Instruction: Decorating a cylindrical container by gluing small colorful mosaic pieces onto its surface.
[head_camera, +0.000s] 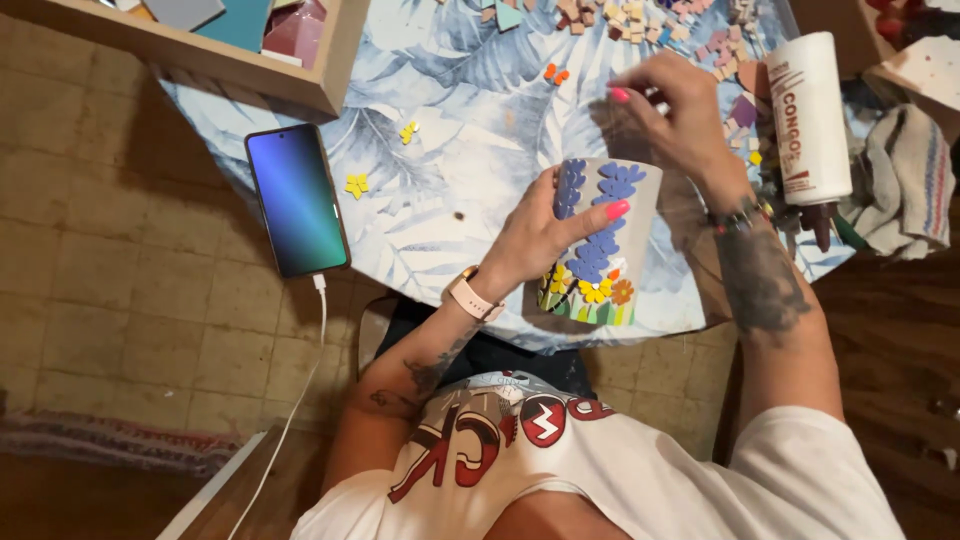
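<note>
A: Quick rundown, what's the left hand doing?

B: Wrapped round a grey pot, thumb on the front w/ a pink nail, fingers behind. Firm grasp. The pot is tipped on its side, mouth toward 12 o'clock, base toward the person's lap, held at the near edge of the table.

A: What's on the pot?

B: Mosaic bits: blue flower spikes up the side, yellow and orange blooms plus green blades near the base.

A: And the right hand?

B: At approx 1 o'clock from the pot, just above its mouth. Fingers pinched together, pink nail showing. Looks like it's nipping smth tiny, but can't tell what, too small and blurred.

A: Stuff around them?

B: White glue bottle lying at 3 o'clock of the right hand, dark nozzle pointing toward the person. Striped rag further out, same direction. Heap of small tile pieces at 12 o'clock, pinks and tans mostly. Two orange chips at 11 o'clock of the pot.

A: Left side?

B: Phone at 9 o'clock, screen lit blue-green, white cable running off its near end down toward the floor. Yellow flower pieces just beside it on the leaf-print cloth. Wooden tray w/ bigger tiles at 10–11 o'clock.
</note>
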